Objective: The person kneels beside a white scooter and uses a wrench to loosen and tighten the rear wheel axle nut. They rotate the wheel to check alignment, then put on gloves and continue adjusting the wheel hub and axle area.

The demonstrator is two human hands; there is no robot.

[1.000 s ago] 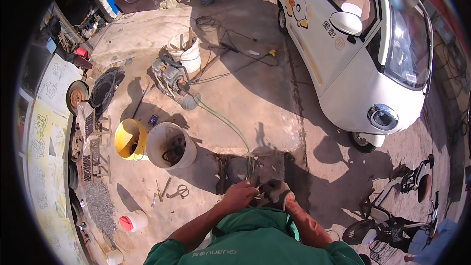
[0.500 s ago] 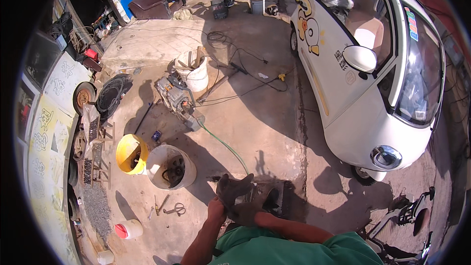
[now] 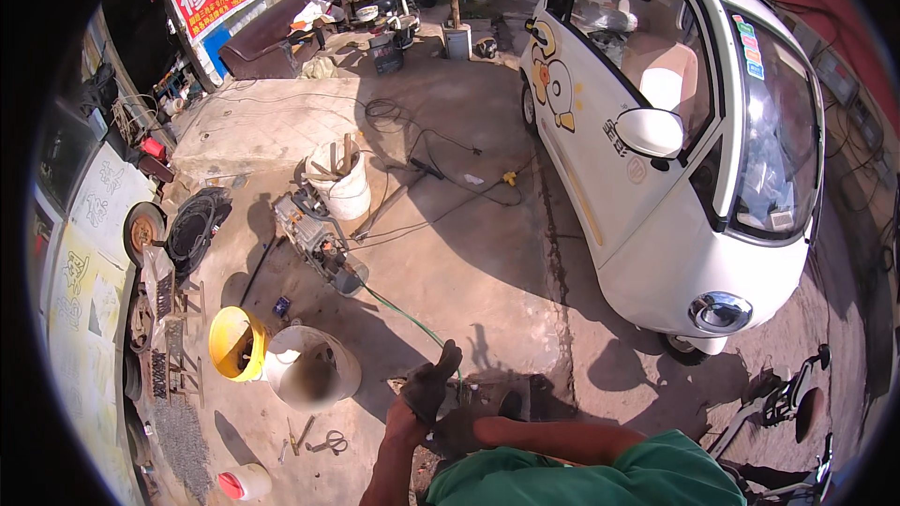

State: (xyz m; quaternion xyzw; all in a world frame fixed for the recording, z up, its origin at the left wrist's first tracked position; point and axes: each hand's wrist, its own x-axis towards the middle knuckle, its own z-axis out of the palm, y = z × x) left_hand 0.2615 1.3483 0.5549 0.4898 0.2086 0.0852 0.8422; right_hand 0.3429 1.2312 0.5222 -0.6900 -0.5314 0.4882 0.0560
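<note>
My left hand [image 3: 427, 392], in a dark work glove, is raised in front of me with its fingers stretched out. Beside its wrist and palm is my right hand [image 3: 457, 433], dark as well and close against it. Shadow hides the right fingers, so I cannot tell what they grip. A green hose [image 3: 408, 316] runs from a grey motor-driven machine [image 3: 319, 242] toward the left fingertips and passes behind them. I cannot make out the hose in either hand. Below the hands, a dark low object [image 3: 511, 403] lies in shadow.
To the left stand a white bucket [image 3: 347, 370], a yellow bucket [image 3: 234, 345] and a red-lidded tub [image 3: 244, 483]. Scissors [image 3: 328, 442] lie near small tools. Farther off is a bucket of sticks [image 3: 342, 189] among cables. A white small car [image 3: 647, 197] stands at right.
The view has shifted, so the scene sits lower and farther left. My left hand's spread fingers have drawn together and point upward; the right hand stays close beside it.
</note>
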